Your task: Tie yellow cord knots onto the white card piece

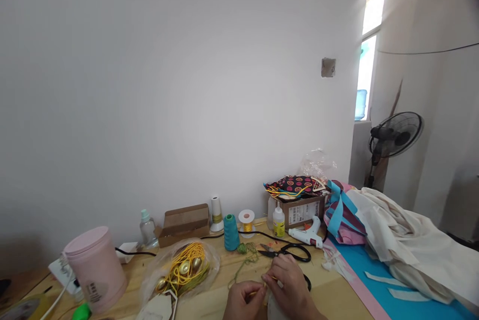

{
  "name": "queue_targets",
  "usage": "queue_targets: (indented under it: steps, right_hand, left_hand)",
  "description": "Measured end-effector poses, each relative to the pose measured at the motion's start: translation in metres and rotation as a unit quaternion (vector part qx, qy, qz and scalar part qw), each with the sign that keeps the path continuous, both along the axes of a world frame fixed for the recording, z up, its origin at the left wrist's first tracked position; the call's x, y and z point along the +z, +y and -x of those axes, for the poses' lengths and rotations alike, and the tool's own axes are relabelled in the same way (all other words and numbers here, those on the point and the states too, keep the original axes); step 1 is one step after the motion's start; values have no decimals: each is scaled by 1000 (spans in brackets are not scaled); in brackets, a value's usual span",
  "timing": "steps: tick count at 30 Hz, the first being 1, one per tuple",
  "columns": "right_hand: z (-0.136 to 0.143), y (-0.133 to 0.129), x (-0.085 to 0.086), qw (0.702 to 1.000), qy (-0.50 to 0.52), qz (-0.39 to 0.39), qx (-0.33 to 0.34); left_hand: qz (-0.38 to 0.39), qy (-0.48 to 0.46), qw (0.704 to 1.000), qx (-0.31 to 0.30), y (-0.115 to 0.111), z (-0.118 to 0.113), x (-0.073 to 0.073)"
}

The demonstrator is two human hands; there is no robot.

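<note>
At the bottom middle, my left hand (pixel 245 300) pinches a thin yellow cord (pixel 265 285) between thumb and fingers. Close beside it, my right hand (pixel 288 280) has its fingers bent and pressed together on the same cord. Under the hands shows part of a white flat piece (pixel 274 310), mostly covered. Just beyond the right hand lie black-handled scissors (pixel 295 251). Another black loop peeks out at the right hand's outer side. A loose tangle of green thread (pixel 245 255) rests ahead of the left hand.
Left are a pink lidded bucket (pixel 98 270) and a plastic bag (pixel 183 267) of yellow cords and gold bells. Behind stand a teal thread cone (pixel 231 233), yellow cord spool (pixel 246 219), glue bottle (pixel 279 222) and glue gun (pixel 309 232). White fabric (pixel 415 235) heaps at right.
</note>
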State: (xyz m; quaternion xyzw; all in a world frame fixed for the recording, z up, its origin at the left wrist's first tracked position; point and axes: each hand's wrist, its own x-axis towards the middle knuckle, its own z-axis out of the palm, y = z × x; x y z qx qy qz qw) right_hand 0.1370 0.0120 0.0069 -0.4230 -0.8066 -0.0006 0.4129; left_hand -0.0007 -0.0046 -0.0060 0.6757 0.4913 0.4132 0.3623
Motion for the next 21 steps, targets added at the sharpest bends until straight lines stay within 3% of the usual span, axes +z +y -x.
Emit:
queue_targets:
  steps: [3, 8, 12, 21]
  right_hand:
    - [0, 1, -1, 1000, -3, 3, -4]
    - [-4, 6, -6, 1000, 13, 25, 3]
    - [-5, 8, -7, 999, 15, 44, 13]
    - [-3, 6, -4, 999, -11, 45, -5]
  left_hand:
    - [-2, 6, 1000, 0, -1, 0, 0]
    - [32, -74, 996, 41, -4, -2, 6]
    - [63, -110, 992, 22, -3, 0, 8]
    - [56, -67, 996, 24, -3, -4, 10]
